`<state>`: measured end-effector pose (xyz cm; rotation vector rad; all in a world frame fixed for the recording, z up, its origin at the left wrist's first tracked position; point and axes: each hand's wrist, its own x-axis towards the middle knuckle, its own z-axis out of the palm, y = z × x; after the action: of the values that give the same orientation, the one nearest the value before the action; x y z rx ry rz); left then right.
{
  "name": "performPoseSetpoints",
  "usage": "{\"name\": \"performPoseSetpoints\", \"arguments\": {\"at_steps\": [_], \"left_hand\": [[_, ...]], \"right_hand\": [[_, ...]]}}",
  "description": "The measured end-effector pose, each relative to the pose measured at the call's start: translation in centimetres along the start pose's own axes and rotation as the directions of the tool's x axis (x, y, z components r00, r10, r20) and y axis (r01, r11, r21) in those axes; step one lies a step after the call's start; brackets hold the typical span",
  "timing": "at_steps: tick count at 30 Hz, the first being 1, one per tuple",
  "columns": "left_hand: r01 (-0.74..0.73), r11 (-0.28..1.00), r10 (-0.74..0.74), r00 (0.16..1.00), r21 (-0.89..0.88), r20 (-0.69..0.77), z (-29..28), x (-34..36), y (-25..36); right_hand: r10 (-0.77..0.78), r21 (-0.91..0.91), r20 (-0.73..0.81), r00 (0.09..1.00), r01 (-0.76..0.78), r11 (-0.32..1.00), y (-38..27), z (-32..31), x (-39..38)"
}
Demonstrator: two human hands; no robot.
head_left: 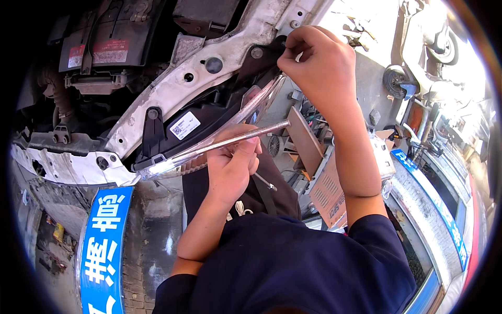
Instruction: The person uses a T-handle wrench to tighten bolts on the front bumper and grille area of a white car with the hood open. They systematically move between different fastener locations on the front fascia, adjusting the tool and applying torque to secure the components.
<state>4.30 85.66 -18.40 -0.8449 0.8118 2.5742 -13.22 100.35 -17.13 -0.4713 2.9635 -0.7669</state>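
eng bay [164,97] w/ blk box [104,49]; l hand [229,172] holds metal tool [270,185]

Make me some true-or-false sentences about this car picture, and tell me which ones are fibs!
1. The right hand is higher in the picture than the left hand. True.
2. The sticker on the black housing is bright green. False: it is white.
3. The long silver rod is close to the left hand. True.
4. The person's shirt is yellow. False: it is dark blue.
5. The blue sign at the lower left has white markings. True.
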Motion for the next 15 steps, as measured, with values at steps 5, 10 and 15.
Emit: {"name": "performPoseSetpoints", "arguments": {"at_steps": [5,10,15], "left_hand": [[0.011,1.000,-0.011,1.000,0.000,0.003,-0.2,0.3,0.4],[0.082,0.994,-0.087,0.995,0.076,0.057,0.5,1.0,1.4],[0.032,0.966,-0.061,0.993,0.258,0.105,1.7,2.4,1.3]], "right_hand": [[0.013,-0.108,0.094,0.995,-0.003,0.994,-1.1,-0.8,0.9],[0.040,-0.190,0.135,0.990,-0.014,0.982,-1.8,-0.6,1.1],[0.096,-0.215,0.158,0.983,-0.061,0.975,-2.3,-0.7,1.6]]}}
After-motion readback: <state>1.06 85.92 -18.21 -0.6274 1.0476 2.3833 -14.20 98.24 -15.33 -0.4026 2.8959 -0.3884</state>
